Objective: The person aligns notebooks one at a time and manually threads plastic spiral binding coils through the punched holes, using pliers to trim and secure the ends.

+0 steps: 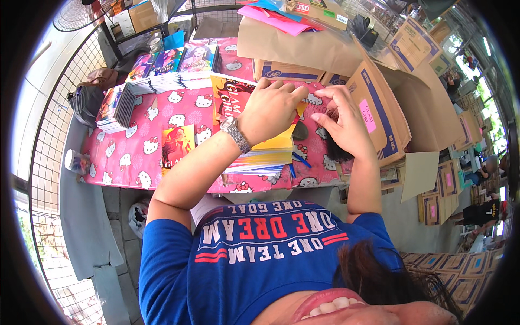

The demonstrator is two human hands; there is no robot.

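Note:
My left hand (pixel 272 110), with a metal watch (pixel 235 135) on its wrist, is over a stack of books with yellow covers (pixel 265 157). Its fingers curl down, and what lies under them is hidden. Just right of it my right hand (pixel 349 122) hovers with thumb and fingers apart and nothing visible between them. Beneath that palm is a dark, bristly thing (pixel 338 145). An orange-red illustrated book (pixel 225 95) lies partly behind my left hand, and a smaller matching one (pixel 177 143) rests beside my left forearm.
Stacks of illustrated books (pixel 197 59) stand at the back left of the pink patterned tablecloth (pixel 116 154). Open cardboard boxes (pixel 374 108) crowd the right side. A dark grey rounded object (pixel 300 130) and blue pens (pixel 300 160) lie near the stack. A white-lidded jar (pixel 76 161) stands far left.

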